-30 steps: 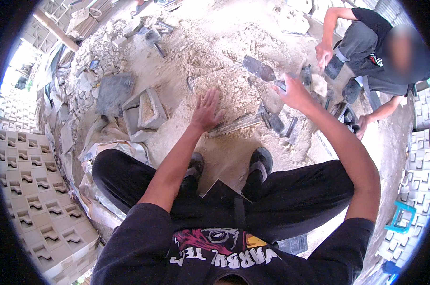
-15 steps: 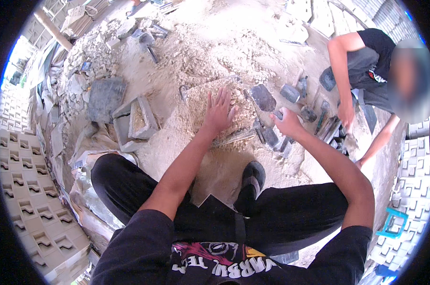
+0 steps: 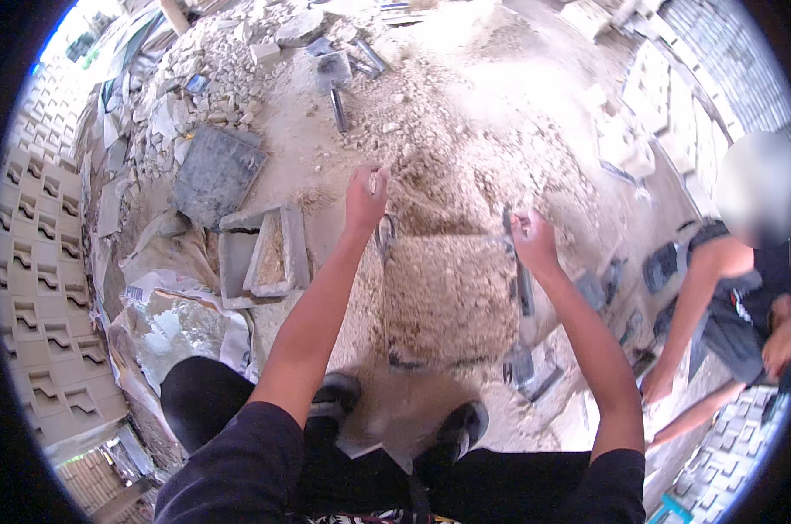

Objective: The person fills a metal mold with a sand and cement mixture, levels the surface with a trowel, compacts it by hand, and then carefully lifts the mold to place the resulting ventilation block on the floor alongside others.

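Observation:
A rectangular mould (image 3: 387, 301) lies on the ground before me, packed level with crumbly tan sand. Curved metal handles stand up at its far corners. My left hand (image 3: 367, 199) is closed just above and beside the left handle (image 3: 388, 227); a small pale spot shows at its fingers, too blurred to name. Beside the right handle (image 3: 506, 218), my right hand (image 3: 533, 237) has its fingers curled in. Whether it grips anything is hidden. A dark bar (image 3: 526, 290) lies along the mould's right side.
Beyond the mould spreads loose sand (image 3: 448, 166). To the left are a grey box-shaped mould (image 3: 296, 249), a dark plate (image 3: 216, 179) and rubble (image 3: 199, 96). A co-worker (image 3: 710, 288) crouches at right among tools. Patterned blocks (image 3: 42, 297) are stacked at far left.
My left hand has lifted off the sand and closed. The dark-bladed trowel has left my right hand. Both hands are now at the mould's far corners, and the view has shifted.

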`<state>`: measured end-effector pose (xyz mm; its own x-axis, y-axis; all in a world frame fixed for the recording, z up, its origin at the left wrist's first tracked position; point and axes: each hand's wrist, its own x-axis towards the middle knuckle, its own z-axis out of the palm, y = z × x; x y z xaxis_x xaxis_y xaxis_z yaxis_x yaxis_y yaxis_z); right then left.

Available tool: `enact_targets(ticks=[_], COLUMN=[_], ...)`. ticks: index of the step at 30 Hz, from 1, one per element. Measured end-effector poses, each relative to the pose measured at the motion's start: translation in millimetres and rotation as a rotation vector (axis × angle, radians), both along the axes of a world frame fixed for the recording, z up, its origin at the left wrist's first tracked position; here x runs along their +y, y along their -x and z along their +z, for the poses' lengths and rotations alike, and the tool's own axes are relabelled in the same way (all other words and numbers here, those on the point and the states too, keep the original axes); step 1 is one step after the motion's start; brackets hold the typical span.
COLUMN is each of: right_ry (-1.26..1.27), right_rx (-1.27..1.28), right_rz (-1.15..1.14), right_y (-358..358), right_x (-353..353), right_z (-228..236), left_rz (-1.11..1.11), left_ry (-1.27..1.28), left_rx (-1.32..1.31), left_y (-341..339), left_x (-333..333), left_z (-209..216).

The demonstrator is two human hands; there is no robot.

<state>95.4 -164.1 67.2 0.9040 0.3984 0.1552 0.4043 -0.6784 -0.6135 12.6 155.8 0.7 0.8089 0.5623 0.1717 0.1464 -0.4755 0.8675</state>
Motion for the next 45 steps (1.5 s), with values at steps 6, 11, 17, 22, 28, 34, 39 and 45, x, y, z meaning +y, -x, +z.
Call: enact_targets(ticks=[6, 11, 17, 22, 28, 34, 39, 45], right_ry=[-0.093, -0.249, -0.140, 0.007, -0.207, -0.356, -0.585, -1.137], right_rx=[0.094, -0.006, -0.050, -0.098, -0.158, -0.344, 0.039, 0.170], right_rz=[0.134, 0.117, -0.051, -0.053, -0.094, 0.072, 0.137, -0.073], right_y=[-89, -214, -283, -292, -297, -266, -269, -288], right_x=[177, 300, 413, 439, 448, 439, 476, 476], right_z=[-9, -86, -148, -137, -85, 4, -19, -6], left_rz=[0.215, 0.141, 0.121, 0.120, 0.129, 0.157, 0.163, 0.160], left_ry=[-0.511, -0.527, -0.551, -0.507, -0.449, -0.415, -0.430, -0.501], left_rx=[0.255, 0.460, 0.533, 0.537, 0.511, 0.508, 0.500, 0.527], left_y=[-44, -56, -56, -58, -61, -55, -56, -53], left_x=[57, 42, 47, 52, 53, 55, 53, 57], left_z=[-103, -103, -92, -85, -83, -87, -89, -97])
